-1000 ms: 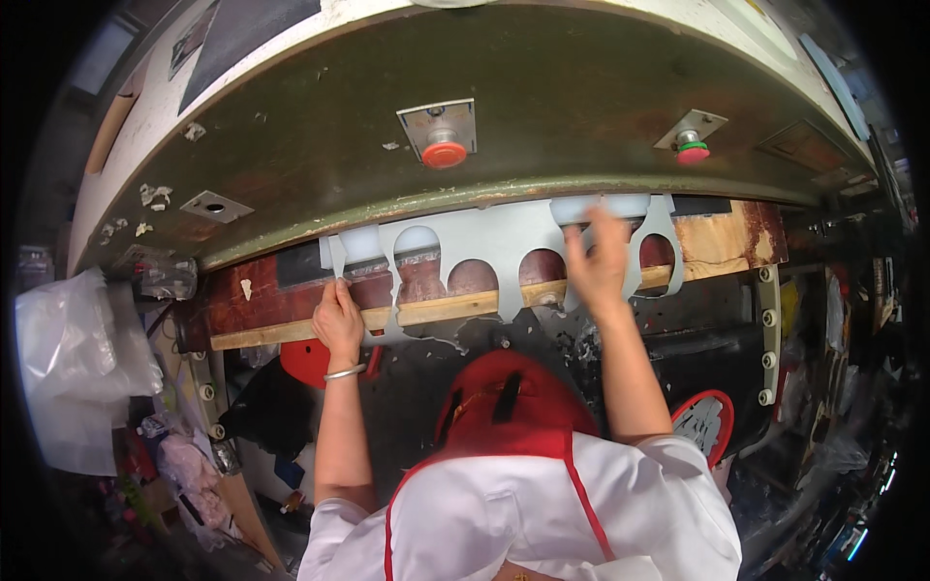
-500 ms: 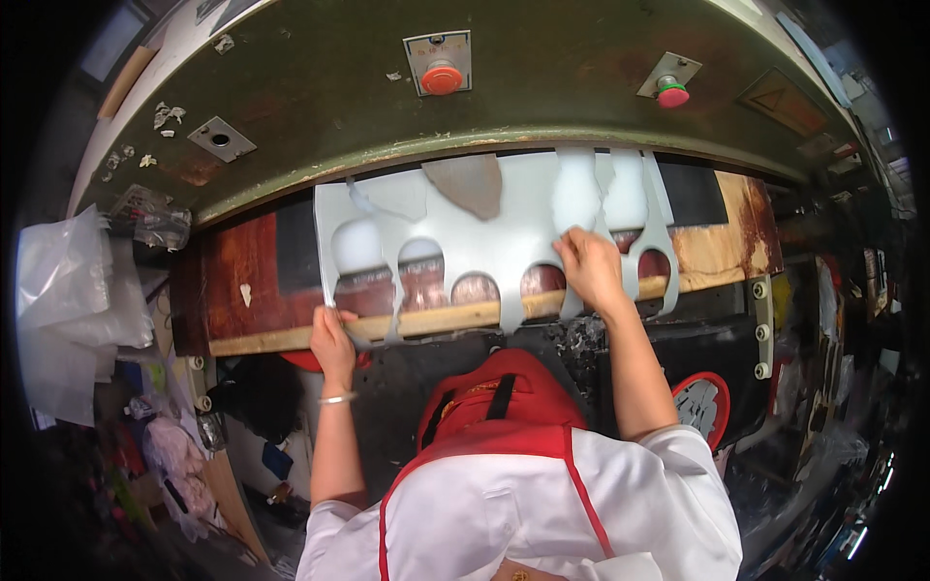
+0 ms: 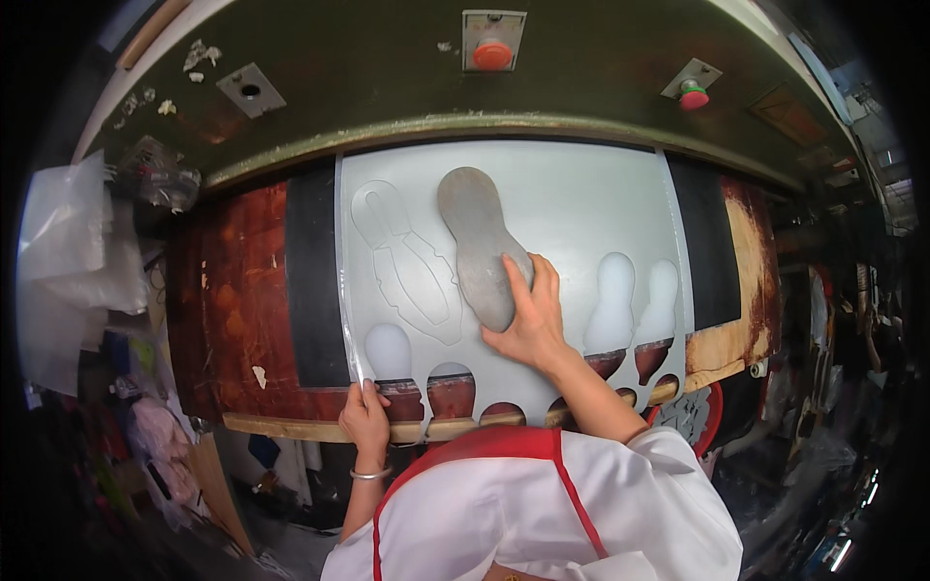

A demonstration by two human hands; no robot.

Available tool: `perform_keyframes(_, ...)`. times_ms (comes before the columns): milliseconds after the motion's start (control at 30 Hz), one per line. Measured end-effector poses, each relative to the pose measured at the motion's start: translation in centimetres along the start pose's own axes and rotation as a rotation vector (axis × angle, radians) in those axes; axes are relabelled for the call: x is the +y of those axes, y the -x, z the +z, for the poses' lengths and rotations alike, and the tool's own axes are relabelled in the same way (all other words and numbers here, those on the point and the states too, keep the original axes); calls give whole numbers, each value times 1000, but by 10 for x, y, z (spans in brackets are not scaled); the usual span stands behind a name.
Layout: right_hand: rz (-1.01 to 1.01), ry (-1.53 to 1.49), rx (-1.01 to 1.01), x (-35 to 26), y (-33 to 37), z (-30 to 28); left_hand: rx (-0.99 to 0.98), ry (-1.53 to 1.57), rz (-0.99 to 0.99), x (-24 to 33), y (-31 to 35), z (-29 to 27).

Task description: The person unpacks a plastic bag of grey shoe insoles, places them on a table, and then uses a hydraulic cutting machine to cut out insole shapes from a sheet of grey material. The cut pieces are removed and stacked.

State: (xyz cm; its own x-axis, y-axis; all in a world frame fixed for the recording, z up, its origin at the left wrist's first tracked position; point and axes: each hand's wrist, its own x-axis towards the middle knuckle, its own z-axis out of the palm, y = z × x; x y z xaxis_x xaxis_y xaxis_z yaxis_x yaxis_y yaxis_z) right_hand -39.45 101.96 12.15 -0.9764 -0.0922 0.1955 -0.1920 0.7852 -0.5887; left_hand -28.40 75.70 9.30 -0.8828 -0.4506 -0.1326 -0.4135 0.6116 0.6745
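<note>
A grey sheet point(image 3: 552, 194) lies across the bench with sole-shaped holes along its near part. On it rests a grey-brown, sole-shaped cutting die point(image 3: 475, 232), tilted slightly to the left at its far end. My right hand point(image 3: 533, 320) grips the die's near end, thumb on the left and fingers along the right side. Left of the die, cut outlines of a sole point(image 3: 417, 281) show in the sheet. My left hand point(image 3: 366, 414) pinches the sheet's near left edge, beside a sole-shaped hole.
A dark green machine beam point(image 3: 368, 87) spans the far side, with a red button point(image 3: 493, 56) and a smaller red button point(image 3: 694, 95) on its face. Black pads point(image 3: 315, 281) flank the sheet. Clear plastic bags point(image 3: 63, 252) hang at left; a red-rimmed container point(image 3: 712, 421) holds grey scraps at right.
The sheet shows much more of its far part, and the whole die is visible. My right hand has left the sheet's right part and taken hold of the die. My left hand remains at the left edge.
</note>
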Motion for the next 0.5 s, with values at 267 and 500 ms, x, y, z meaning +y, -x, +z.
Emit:
perform_keyframes(267,-91,-161,77,10,41,2,-34,-4,45,-25,34,-7)
perform_keyframes(500,-10,-37,-34,-3,50,-6,-25,-25,85,-20,37,-13)
